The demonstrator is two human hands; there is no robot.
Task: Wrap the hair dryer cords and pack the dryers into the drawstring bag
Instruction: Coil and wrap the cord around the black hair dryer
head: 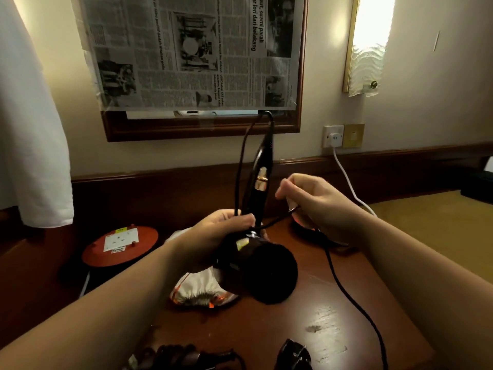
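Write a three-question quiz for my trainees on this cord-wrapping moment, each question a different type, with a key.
1. True or false: the left hand holds the black hair dryer with its handle pointing up.
2. Which hand pulls the black cord? A) left B) right C) neither
3. Fill in: the white drawstring bag lies on the ____ under the dryer.

Key: 1 true. 2 B, the right hand pinches the cord beside the handle. 3 wooden table.
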